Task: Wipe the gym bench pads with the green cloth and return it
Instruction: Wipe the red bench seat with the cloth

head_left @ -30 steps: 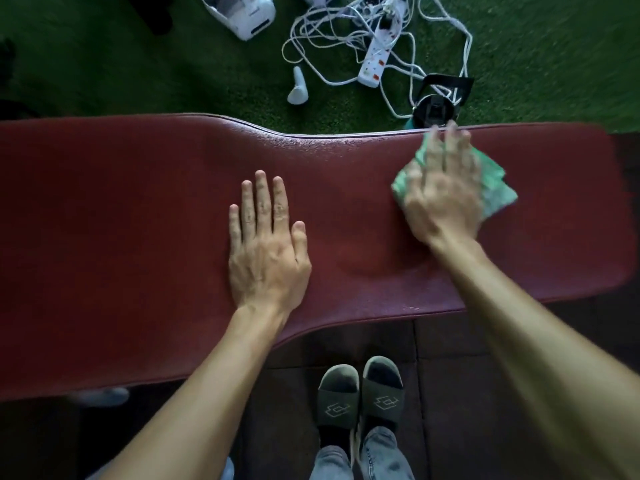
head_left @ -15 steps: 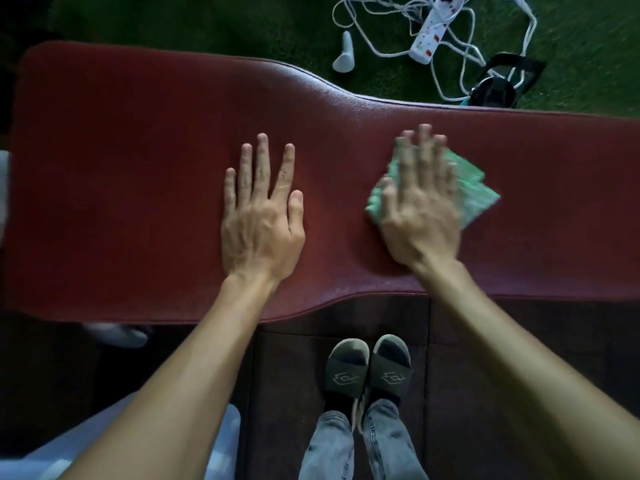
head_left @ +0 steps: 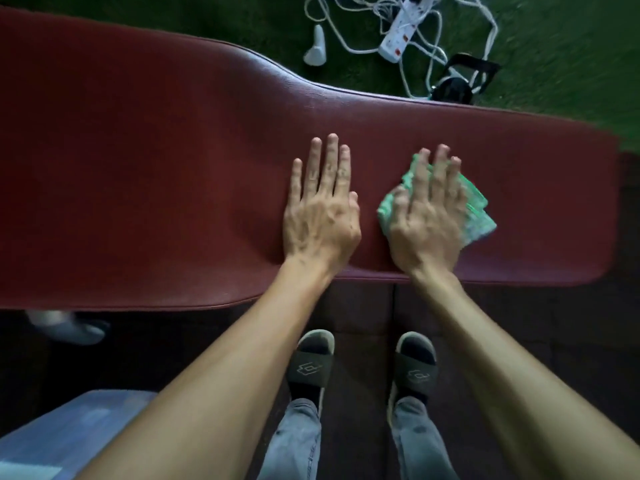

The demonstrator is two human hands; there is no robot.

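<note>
A long dark-red bench pad (head_left: 156,168) runs across the view, narrowing toward the right. My left hand (head_left: 320,209) lies flat on the pad, fingers spread, holding nothing. Just to its right my right hand (head_left: 427,220) presses a folded green cloth (head_left: 476,209) down onto the pad near its front edge. The cloth shows at both sides of the hand; its middle is hidden under the palm.
Beyond the bench, on green turf, lie a white power strip (head_left: 401,32) with tangled cords, a small white object (head_left: 317,46) and a black device (head_left: 453,88). Dark floor tiles and my sandalled feet (head_left: 311,365) are below; a blue-grey surface (head_left: 69,434) sits bottom left.
My right hand has slid the cloth leftward along the pad and toward its front edge, ending close beside my left hand, which stayed flat on the pad.
</note>
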